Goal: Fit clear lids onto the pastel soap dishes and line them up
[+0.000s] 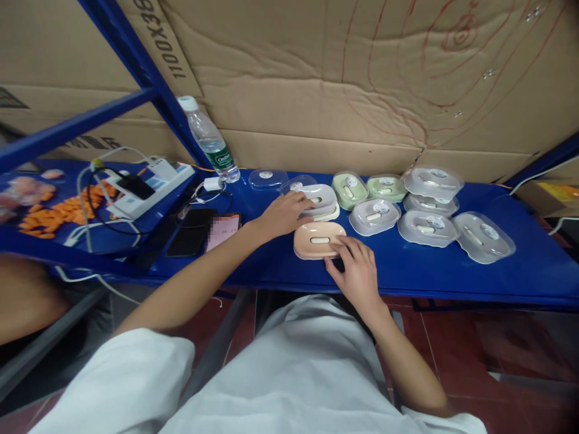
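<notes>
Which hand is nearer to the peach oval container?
The right. The right hand has its fingers at the right end of the peach oval container; the left hand is beyond its far left side, at a clear-lidded container.

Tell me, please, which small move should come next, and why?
Probably the left hand should bring the clear lid lying at the back onto the peach box: that box appears uncovered, the right hand touches its right end, and the green boxes behind are lidded.
</notes>
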{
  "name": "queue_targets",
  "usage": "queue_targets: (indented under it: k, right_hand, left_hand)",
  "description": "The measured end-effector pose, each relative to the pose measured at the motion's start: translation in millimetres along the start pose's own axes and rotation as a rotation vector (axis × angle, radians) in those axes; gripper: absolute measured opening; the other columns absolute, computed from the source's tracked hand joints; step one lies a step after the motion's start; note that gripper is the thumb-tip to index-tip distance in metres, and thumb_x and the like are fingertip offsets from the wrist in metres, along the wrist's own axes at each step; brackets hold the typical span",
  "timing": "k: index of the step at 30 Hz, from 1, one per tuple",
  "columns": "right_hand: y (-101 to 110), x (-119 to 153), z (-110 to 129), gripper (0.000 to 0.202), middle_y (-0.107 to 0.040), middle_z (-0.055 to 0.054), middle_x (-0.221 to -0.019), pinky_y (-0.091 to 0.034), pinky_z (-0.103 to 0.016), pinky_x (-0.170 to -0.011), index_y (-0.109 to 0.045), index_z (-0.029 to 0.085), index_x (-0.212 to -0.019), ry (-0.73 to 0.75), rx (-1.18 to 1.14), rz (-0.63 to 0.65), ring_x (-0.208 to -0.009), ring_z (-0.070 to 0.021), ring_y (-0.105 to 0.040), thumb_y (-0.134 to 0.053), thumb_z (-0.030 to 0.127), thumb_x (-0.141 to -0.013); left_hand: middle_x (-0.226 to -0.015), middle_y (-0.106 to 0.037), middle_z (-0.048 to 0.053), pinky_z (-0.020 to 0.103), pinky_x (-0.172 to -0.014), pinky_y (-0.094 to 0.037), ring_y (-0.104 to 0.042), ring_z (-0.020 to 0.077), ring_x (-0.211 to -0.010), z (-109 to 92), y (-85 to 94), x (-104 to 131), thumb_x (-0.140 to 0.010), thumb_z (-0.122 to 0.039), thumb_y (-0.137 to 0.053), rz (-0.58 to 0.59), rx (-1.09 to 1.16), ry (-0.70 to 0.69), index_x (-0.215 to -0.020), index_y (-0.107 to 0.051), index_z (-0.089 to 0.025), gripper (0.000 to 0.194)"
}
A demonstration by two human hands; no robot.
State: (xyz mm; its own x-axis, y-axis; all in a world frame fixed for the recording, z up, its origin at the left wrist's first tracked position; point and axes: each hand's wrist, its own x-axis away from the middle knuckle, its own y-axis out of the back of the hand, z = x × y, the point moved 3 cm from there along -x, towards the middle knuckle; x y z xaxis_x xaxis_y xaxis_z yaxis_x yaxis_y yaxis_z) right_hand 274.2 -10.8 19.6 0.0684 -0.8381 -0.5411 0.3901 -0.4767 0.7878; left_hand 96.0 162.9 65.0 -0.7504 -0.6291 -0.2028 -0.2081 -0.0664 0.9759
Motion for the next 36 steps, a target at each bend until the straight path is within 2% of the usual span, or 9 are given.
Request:
queue_targets:
  k: [4,7,13,22,26,28,31,33,36]
  right_hand:
    - [5,3,1,0.023,-0.072,-0.013,-0.119,-0.045,-0.048,-0.102,-0.072,0.023,-0.104,-0.062,0.058,-0.096,-0.118,-0.0332,-0.060,-0.068,0.045,-0.099]
    - [7,3,2,0.027,-0.071,-0.012,-0.111,-0.045,-0.047,-0.099,-0.069,0.023,-0.095,-0.076,0.070,-0.106,-0.112,-0.0321,-0.060,-0.068,0.049,-0.098]
    - [5,5,1,0.027,-0.069,-0.012,-0.114,-0.046,-0.046,-0.099,-0.068,0.022,-0.096,-0.055,0.015,-0.094,-0.118,-0.0319,-0.058,-0.067,0.049,-0.100]
    - [5,3,1,0.024,-0.070,-0.013,-0.121,-0.045,-0.048,-0.106,-0.070,0.022,-0.102,-0.018,-0.021,-0.057,-0.123,-0.0322,-0.058,-0.063,0.045,-0.103]
    - [5,5,0,0.024,-0.069,-0.013,-0.125,-0.043,-0.048,-0.107,-0.071,0.022,-0.108,-0.026,-0.049,-0.068,-0.127,-0.0314,-0.057,-0.061,0.044,-0.105]
    - [5,6,-2,0.028,-0.068,-0.014,-0.126,-0.041,-0.050,-0.106,-0.073,0.023,-0.111,-0.047,-0.003,-0.083,-0.125,-0.0327,-0.056,-0.060,0.047,-0.105]
    - [1,0,-6,0.036,-0.067,-0.015,-0.117,-0.043,-0.048,-0.092,-0.076,0.024,-0.113,-0.056,0.100,-0.053,-0.108,-0.0325,-0.058,-0.059,0.054,-0.105]
    - [-2,-11,-11,0.040,-0.068,-0.015,-0.110,-0.043,-0.044,-0.084,-0.077,0.022,-0.112,-0.042,0.144,-0.025,-0.098,-0.0308,-0.059,-0.056,0.055,-0.105]
    - [-3,-31,-19,0.043,-0.069,-0.017,-0.112,-0.043,-0.044,-0.083,-0.077,0.018,-0.113,-0.050,0.184,-0.037,-0.099,-0.0320,-0.059,-0.052,0.052,-0.108]
  left_hand:
    - [-0.132,-0.065,0.014,0.044,-0.104,-0.051,-0.057,0.0326,-0.129,-11,-0.1,8,-0.100,-0.033,-0.067,-0.002,-0.057,0.010,-0.135,-0.066,-0.020,0.037]
    - [-0.134,-0.064,0.016,0.045,-0.103,-0.051,-0.056,0.0343,-0.130,-24,-3.4,7,-0.099,-0.028,-0.068,-0.017,-0.088,0.012,-0.140,-0.063,-0.018,0.043]
    - [-0.133,-0.067,0.011,0.041,-0.105,-0.051,-0.059,0.0287,-0.127,-30,-12.4,7,-0.102,-0.022,-0.060,-0.041,-0.039,0.004,-0.143,-0.062,-0.022,0.041]
    - [-0.130,-0.070,0.012,0.044,-0.102,-0.050,-0.061,0.0313,-0.126,-23,-16.1,1,-0.102,-0.028,-0.063,-0.044,-0.020,-0.001,-0.133,-0.069,-0.022,0.032]
    - [-0.132,-0.072,0.012,0.043,-0.103,-0.051,-0.064,0.0292,-0.124,-14,-5.0,30,-0.106,-0.025,-0.055,-0.094,-0.028,0.043,-0.136,-0.068,-0.023,0.032]
    - [-0.133,-0.072,0.012,0.044,-0.106,-0.052,-0.065,0.0283,-0.122,-7,3.1,56,-0.108,-0.029,-0.052,-0.192,0.002,0.105,-0.137,-0.066,-0.023,0.033]
    - [-0.128,-0.073,0.012,0.044,-0.109,-0.052,-0.066,0.0278,-0.122,1,10.2,93,-0.109,-0.036,-0.052,-0.332,0.059,0.192,-0.134,-0.067,-0.021,0.033]
    - [-0.128,-0.073,0.013,0.044,-0.109,-0.052,-0.066,0.0284,-0.122,4,8.6,107,-0.109,-0.037,-0.052,-0.332,0.053,0.214,-0.134,-0.067,-0.020,0.034]
    - [-0.128,-0.072,0.013,0.046,-0.107,-0.052,-0.066,0.0292,-0.121,5,2.9,109,-0.109,-0.035,-0.051,-0.290,0.033,0.213,-0.134,-0.068,-0.021,0.033]
